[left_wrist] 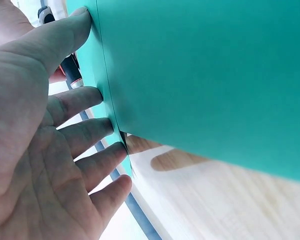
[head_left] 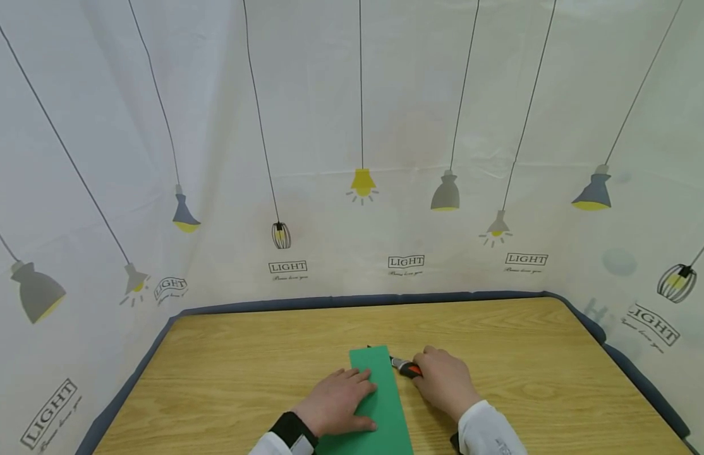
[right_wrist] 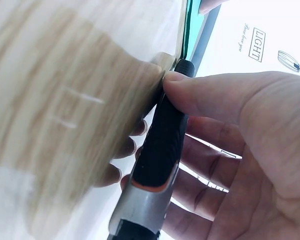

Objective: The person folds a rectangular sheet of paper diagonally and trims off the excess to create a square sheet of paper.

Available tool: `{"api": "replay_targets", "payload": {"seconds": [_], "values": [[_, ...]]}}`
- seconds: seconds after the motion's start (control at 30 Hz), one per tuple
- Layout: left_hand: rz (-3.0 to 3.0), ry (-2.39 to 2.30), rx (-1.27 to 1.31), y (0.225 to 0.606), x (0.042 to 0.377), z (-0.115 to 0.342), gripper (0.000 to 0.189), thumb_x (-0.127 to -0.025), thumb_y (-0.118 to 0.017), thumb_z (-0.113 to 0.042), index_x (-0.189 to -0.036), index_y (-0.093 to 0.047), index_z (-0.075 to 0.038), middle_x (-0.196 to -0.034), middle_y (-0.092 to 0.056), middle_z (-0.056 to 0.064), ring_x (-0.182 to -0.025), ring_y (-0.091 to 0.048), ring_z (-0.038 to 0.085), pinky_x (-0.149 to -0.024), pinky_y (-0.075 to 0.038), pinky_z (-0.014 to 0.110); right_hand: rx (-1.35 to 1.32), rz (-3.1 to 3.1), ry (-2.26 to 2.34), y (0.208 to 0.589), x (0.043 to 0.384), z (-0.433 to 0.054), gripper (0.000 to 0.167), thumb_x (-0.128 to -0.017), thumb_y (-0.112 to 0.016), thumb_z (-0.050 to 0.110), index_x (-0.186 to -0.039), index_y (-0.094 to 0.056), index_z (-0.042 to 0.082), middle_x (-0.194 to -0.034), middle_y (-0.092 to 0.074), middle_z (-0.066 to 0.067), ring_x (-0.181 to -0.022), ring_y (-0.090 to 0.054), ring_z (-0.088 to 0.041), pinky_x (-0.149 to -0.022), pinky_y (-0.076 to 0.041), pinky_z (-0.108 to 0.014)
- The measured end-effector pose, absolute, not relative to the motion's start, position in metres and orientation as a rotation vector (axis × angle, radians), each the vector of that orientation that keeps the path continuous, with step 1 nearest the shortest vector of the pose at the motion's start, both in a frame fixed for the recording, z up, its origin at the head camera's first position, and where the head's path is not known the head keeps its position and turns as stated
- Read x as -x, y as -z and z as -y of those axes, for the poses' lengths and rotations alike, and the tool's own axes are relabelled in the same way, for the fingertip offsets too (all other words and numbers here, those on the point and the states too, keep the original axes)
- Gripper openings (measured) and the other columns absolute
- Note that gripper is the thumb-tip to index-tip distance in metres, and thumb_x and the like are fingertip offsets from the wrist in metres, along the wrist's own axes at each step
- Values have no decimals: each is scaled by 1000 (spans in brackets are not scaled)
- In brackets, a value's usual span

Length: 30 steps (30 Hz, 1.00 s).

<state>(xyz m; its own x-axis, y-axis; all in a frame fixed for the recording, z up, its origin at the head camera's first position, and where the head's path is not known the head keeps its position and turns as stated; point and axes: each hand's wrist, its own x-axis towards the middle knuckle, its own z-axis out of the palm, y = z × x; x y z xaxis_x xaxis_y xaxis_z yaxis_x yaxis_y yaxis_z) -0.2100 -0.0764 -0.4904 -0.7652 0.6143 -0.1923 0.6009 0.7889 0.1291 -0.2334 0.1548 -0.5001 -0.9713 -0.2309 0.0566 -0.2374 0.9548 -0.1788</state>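
Observation:
A long green sheet (head_left: 385, 395) lies on the table, its far end pointing away from me. My left hand (head_left: 342, 401) rests on it with fingers spread, the fingertips pressing along its surface. In the left wrist view a thin dark line runs lengthwise along the green sheet (left_wrist: 200, 75), close to those fingertips. At the sheet's right edge, my right hand (head_left: 445, 382) grips a utility knife (head_left: 409, 368) with a black, orange and silver body. The silver part points at the sheet. In the right wrist view the thumb lies on the black handle of the knife (right_wrist: 160, 145).
Under everything is a wood-grain table (head_left: 244, 354) with a dark blue border (head_left: 329, 303) along its back and sides. Behind it hangs a white curtain (head_left: 329, 114) printed with lamps. A small dark tip (head_left: 369, 346) shows at the sheet's far left corner.

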Motion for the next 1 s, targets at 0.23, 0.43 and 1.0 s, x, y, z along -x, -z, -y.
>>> {"api": "replay_targets", "payload": {"seconds": [0.23, 0.43, 1.0], "values": [[-2756, -96, -947, 489, 209, 75, 64, -83, -67, -62, -137, -56, -28, -149, -49, 0, -137, -46, 23, -112, -39, 43, -357, 3081, -302, 499, 233, -158, 22, -80, -80, 28, -98, -73, 19, -79, -57, 4, -69, -51, -13, -58, -44, -32], [-2751, -102, -956, 488, 209, 76, 64, -83, -67, -61, -137, -56, -28, -149, -49, 0, -137, -46, 23, -112, -39, 43, -346, 3070, -317, 498, 232, -165, 22, -79, -81, 28, -96, -73, 19, -78, -56, 4, -68, -50, -13, -57, -43, -31], [-2758, -101, -971, 491, 210, 77, 65, -83, -67, -62, -137, -56, -28, -148, -49, 0, -137, -47, 24, -112, -40, 44, -277, 3074, -275, 497, 232, -184, 28, -78, -82, 29, -100, -73, 15, -81, -60, 1, -69, -56, -15, -58, -48, -34]]}}
